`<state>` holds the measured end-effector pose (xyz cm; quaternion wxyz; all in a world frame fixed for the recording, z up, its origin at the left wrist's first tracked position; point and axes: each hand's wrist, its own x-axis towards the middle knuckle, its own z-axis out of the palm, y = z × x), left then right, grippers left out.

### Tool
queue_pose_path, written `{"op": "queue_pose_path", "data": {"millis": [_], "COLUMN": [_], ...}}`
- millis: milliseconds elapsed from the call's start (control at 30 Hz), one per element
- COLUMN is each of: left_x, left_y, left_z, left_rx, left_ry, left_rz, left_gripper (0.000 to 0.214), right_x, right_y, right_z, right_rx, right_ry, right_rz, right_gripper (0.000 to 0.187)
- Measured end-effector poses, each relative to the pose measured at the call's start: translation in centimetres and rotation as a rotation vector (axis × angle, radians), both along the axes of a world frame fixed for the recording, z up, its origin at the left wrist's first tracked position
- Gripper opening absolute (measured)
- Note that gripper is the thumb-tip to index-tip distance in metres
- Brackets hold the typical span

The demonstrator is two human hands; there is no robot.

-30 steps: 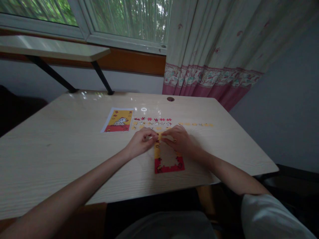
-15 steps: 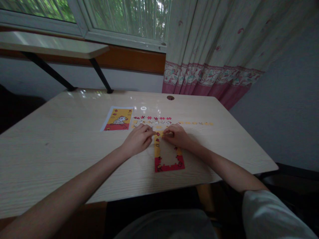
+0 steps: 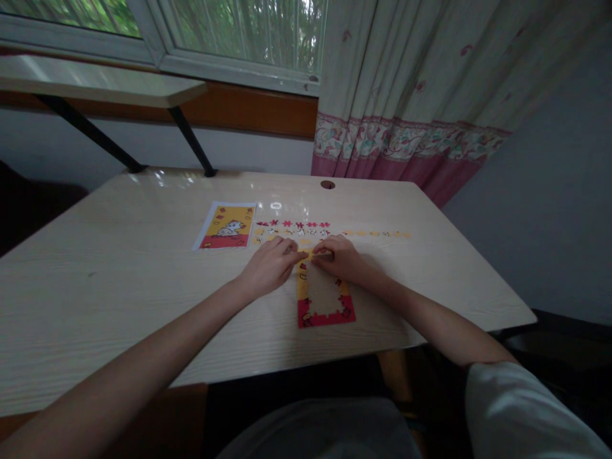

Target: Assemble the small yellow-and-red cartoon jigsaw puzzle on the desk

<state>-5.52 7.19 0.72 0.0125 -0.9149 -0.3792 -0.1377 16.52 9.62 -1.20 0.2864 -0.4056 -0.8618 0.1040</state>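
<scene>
A jigsaw puzzle border [image 3: 327,320], yellow above and red below, lies on the desk around a bare middle. At its top left corner, my left hand [image 3: 271,266] is closed with the index finger stretched onto the pieces. My right hand [image 3: 340,258] pinches at the top edge, just right of the left fingertip. A small yellow jigsaw piece [image 3: 311,255] shows between the two hands, partly covered by the fingers. The fingers hide much of the border's top and upper right side.
Beyond my hands lie rows of loose jigsaw pieces: red ones [image 3: 287,224], white-patterned ones [image 3: 301,233] and yellow ones [image 3: 375,234]. A printed picture [image 3: 228,225] of a white animal lies left of them. A raised shelf [image 3: 105,86] stands at the desk's back left.
My left index finger has moved slightly right, over the red-marked corner piece that showed before. My right hand stays nearly in place, pinched at the top edge.
</scene>
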Motion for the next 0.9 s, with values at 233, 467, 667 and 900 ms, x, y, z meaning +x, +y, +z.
{"op": "queue_pose_path", "data": {"millis": [233,467,667,900], "left_x": [-0.1,0.2,0.5,0.6], "left_y": [-0.1,-0.3,-0.7,-1.0], "left_z": [-0.1,0.1,0.5,0.6], "left_rx": [0.044,0.087,0.128,0.188], "left_ry": [0.008,0.098,0.210,0.255], "left_rz": [-0.007,0.013,0.035,0.004], "left_gripper": [0.034,0.033,0.028,0.027], "right_x": [0.3,0.1,0.1,0.4], "right_y": [-0.1,-0.8,-1.6,-1.9], "right_z": [0.0,1.0,1.8,1.8], "right_rx": [0.015,0.035,0.200,0.223], "right_ry": [-0.023,-0.135,-0.379,-0.438], "right_rz": [0.042,0.026,0.083,0.090], "right_gripper": [0.007,0.013,0.019,0.022]}}
